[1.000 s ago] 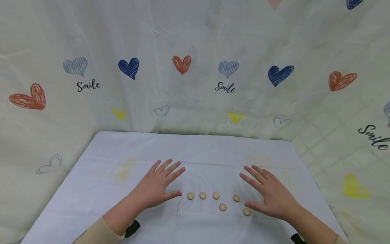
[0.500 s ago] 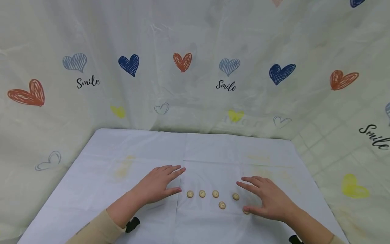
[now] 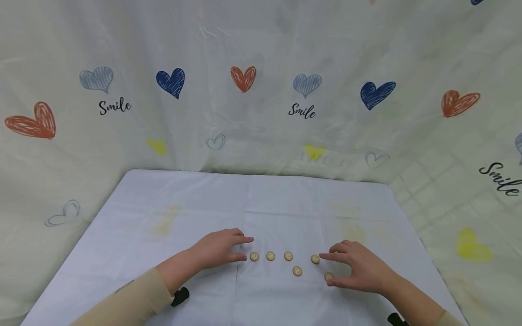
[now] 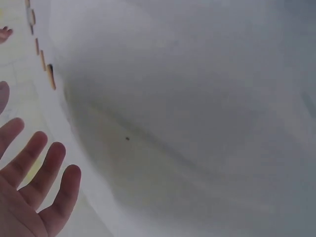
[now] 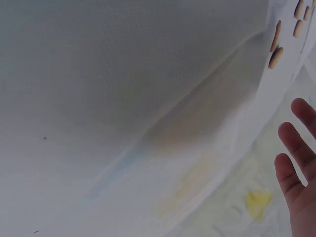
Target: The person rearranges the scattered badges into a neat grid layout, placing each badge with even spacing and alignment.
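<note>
Several small round wooden buttons lie on the white cloth. Three form a row: a left one (image 3: 254,256), a middle one (image 3: 270,256) and a third (image 3: 288,256). Farther right are an upper button (image 3: 315,259), a lower button (image 3: 297,271) and a rightmost button (image 3: 328,275). My left hand (image 3: 218,249) hovers just left of the row, its index finger and thumb apart and holding nothing. My right hand (image 3: 363,269) has its index fingertip by the upper button; its thumb partly covers the rightmost one, and whether they touch I cannot tell. The left wrist view shows spread fingers (image 4: 54,173).
The cloth-covered table (image 3: 195,194) reaches back to a hanging sheet (image 3: 269,36) printed with hearts and "Smile". Creases and faint yellow stains mark the cloth. Black straps (image 3: 180,296) show below the wrists.
Both hands have lowered toward the cloth, their spread fingers drawing in to leave index and thumb extended. The right thumb now overlaps the rightmost button. The buttons keep their layout.
</note>
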Demonstrator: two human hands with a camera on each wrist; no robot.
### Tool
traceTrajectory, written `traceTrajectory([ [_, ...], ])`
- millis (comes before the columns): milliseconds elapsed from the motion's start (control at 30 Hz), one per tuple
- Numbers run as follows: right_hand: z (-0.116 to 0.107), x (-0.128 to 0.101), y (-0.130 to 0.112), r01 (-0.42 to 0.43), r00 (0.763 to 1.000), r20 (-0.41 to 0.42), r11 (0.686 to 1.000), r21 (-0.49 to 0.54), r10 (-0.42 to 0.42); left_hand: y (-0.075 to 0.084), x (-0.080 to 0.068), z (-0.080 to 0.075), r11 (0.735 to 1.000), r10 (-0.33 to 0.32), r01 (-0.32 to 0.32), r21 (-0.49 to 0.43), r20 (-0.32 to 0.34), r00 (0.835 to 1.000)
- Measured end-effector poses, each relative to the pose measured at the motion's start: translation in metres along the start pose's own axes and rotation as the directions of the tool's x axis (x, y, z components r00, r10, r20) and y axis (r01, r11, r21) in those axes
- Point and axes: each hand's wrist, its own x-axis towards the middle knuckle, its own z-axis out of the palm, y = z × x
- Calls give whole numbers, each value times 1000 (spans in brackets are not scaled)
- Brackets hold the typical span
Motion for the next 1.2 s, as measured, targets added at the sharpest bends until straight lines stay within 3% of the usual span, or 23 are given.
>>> traceTrajectory([
  [167, 2, -4, 6, -29, 996, 80, 999, 33, 26, 2, 7, 10, 1000, 20, -20, 4, 2, 1000],
  [467, 9, -5, 16, 21, 994, 101, 991, 129, -35, 1, 17, 18, 998, 12, -11, -66, 8, 1000],
  [900, 17, -6, 21, 62, 990, 113, 980, 187, -84, 1, 24, 22, 995, 24, -22, -93, 26, 999],
  [1200, 22, -5, 25, 131, 988, 57, 978, 161, -141, 2, 26, 22, 995, 32, -30, -98, 20, 999],
])
